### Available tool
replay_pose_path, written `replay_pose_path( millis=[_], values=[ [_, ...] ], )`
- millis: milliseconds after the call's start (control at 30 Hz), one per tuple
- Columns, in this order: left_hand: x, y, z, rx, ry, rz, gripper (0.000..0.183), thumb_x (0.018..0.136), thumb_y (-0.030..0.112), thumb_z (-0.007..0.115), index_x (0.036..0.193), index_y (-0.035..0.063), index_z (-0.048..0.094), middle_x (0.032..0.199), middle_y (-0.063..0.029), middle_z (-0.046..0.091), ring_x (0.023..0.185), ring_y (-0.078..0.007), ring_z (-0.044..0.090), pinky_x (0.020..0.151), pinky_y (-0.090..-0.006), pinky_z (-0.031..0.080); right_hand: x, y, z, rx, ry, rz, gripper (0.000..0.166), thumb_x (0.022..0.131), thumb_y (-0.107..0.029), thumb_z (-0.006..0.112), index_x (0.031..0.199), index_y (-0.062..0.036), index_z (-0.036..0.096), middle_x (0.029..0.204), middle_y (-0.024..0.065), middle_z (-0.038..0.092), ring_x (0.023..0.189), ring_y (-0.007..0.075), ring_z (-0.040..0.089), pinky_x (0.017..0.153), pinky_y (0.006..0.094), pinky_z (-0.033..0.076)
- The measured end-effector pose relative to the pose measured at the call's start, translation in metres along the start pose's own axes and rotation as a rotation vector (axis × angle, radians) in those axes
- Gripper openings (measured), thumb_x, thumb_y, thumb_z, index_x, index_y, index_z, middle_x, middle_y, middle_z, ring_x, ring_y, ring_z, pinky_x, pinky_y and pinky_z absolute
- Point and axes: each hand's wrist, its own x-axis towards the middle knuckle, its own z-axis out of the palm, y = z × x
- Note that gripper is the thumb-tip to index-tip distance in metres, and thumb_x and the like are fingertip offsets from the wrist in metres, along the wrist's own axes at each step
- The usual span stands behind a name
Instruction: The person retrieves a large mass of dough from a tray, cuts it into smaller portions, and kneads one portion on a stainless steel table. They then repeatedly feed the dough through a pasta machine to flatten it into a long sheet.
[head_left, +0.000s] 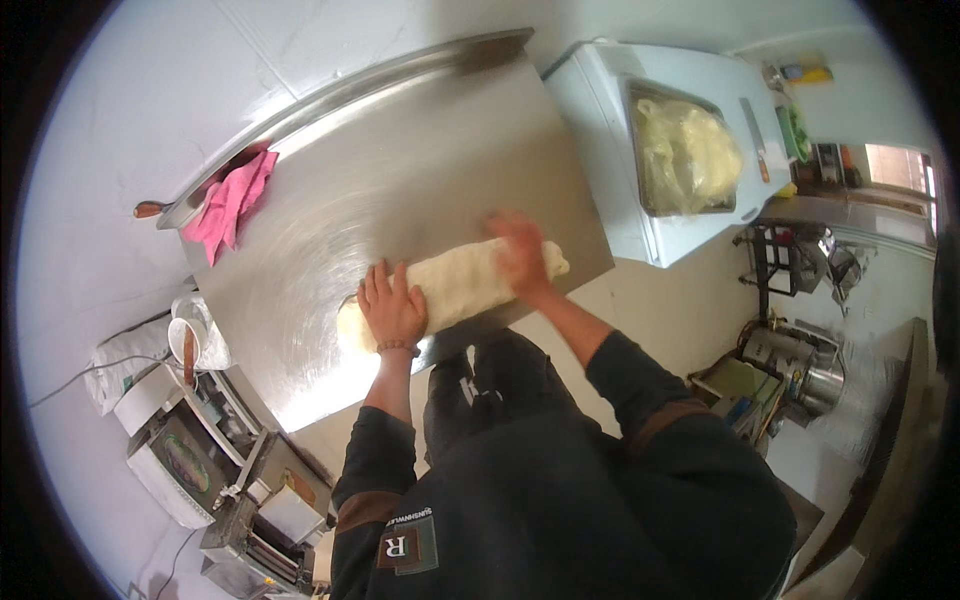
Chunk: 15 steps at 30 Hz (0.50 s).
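Note:
A thick log of pale dough (457, 281) lies along the front edge of a stainless steel worktable (427, 165). My left hand (392, 307) rests palm down on the dough toward its left end, fingers spread. Over the right part of the log is my right hand (519, 255), blurred, its fingers apart. Whether its palm presses the dough or hovers just above is hard to tell. Neither hand has its fingers closed around anything.
A pink cloth (232, 202) lies at the table's left edge, near a wooden handle (152, 208). To the right, a white chest freezer (600, 142) bears a tray (646, 184) of plastic-covered dough (694, 154) and a knife (754, 139). A white tub (187, 337) stands at left.

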Motion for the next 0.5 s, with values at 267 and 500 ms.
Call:
replay_pose_path(
  millis=[267, 500],
  values=[
    [0.003, 0.002, 0.002, -0.020, 0.038, 0.037, 0.049, 0.089, 0.029, 0.059, 0.135, 0.0121, 0.065, 0.148, -0.0190, 0.053, 0.141, -0.0404, 0.043, 0.120, -0.0568, 0.026, -0.041, 0.061, 0.018, 0.008, 0.340, 0.376, 0.044, 0.100, -0.024, 0.060, 0.138, -0.0036, 0.058, 0.147, 0.0219, 0.052, 0.138, 0.0411, 0.046, 0.117, 0.0521, 0.033],
    [-0.001, 0.007, 0.005, 0.007, 0.009, 0.014, 0.052, 0.088, 0.027, 0.059, 0.137, 0.0108, 0.063, 0.148, -0.0194, 0.053, 0.139, -0.0405, 0.045, 0.120, -0.0576, 0.027, 0.002, -0.017, 0.032, -0.511, 0.109, 0.464, 0.055, 0.094, -0.037, 0.067, 0.141, -0.0111, 0.057, 0.150, 0.0182, 0.048, 0.141, 0.0385, 0.042, 0.113, 0.0586, 0.030]
  ],
)
